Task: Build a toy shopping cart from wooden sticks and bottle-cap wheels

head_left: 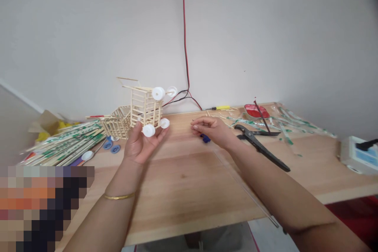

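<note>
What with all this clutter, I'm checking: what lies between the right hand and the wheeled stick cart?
Nothing: the head view shows only bare wooden table between the right hand and the wheeled stick cart.

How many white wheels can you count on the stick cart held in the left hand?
4 white wheels on the stick cart: upper front wheel, upper rear wheel, lower front wheel and lower rear wheel, both by the left hand. The frame may hide more.

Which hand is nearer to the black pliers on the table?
Right. The right hand lies just left of the black pliers, close to their head; the left hand is farther left, holding up the wooden stick cart.
</note>
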Demonstrator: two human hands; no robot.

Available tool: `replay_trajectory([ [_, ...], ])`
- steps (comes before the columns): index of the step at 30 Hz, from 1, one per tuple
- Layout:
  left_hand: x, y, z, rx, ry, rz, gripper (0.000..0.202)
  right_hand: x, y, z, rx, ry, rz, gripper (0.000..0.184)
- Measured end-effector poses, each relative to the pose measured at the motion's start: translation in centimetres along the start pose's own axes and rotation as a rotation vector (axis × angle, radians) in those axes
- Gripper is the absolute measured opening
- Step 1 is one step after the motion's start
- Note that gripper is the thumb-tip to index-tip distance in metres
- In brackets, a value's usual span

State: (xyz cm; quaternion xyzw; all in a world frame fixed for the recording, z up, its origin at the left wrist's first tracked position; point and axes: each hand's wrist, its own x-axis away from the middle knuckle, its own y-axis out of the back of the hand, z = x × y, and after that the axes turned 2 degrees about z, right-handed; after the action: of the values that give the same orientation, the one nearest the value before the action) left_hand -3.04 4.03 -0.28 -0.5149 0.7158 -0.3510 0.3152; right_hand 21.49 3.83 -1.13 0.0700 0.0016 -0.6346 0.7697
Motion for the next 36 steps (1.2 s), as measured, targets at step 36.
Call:
replay_trajectory([
  [36, 0.1, 0.2, -2.0, 0.024, -0.109, -0.009, 0.03, -8.7, -8.8, -1.9, 1.323, -0.004, 0.299, 0.024],
])
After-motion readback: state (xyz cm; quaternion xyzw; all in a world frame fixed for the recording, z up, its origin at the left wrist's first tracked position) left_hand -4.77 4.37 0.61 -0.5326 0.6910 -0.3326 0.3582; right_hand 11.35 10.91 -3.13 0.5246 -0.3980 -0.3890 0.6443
